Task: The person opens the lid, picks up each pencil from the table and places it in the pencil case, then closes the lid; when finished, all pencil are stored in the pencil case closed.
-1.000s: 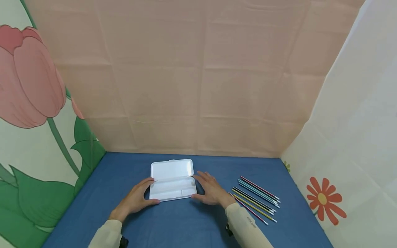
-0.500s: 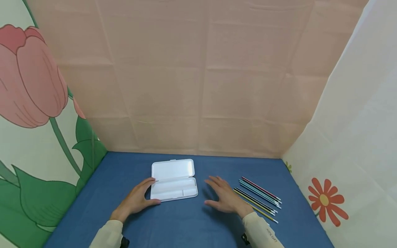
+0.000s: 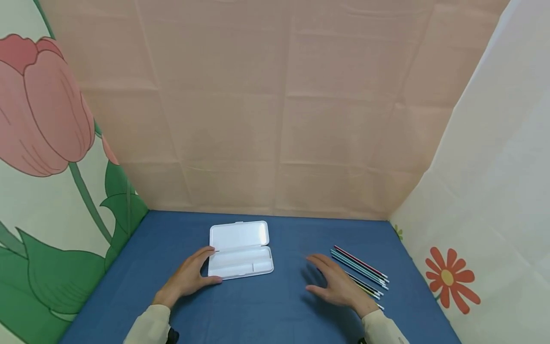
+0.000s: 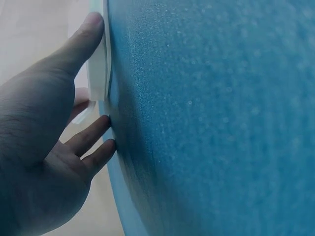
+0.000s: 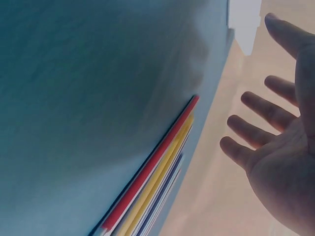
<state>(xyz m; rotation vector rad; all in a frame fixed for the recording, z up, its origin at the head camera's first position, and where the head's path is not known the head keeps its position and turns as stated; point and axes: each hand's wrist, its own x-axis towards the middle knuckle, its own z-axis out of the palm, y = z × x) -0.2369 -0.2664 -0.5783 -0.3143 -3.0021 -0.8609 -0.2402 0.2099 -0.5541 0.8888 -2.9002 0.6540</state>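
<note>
A white pencil case lies unfolded on the blue cloth, its lid tipped back and its shallow tray bare inside. My left hand holds the case's left end, thumb at the front corner and fingertips by the hinge; the left wrist view shows the thumb along the white edge. My right hand hovers over the near part of a group of pencils, fingers spread and holding nothing. Red and yellow pencils lie below that hand in the right wrist view; in the head view it hides some of them.
Blue cloth covers the table. A beige curtain rises along its back edge. Flower-printed cloths stand at the left, with a pink tulip, and at the right, with a red flower.
My right hand has left the pencil case's right end and moved right, over the pencils. My left hand stays at the case's left end, and the case keeps its place.
</note>
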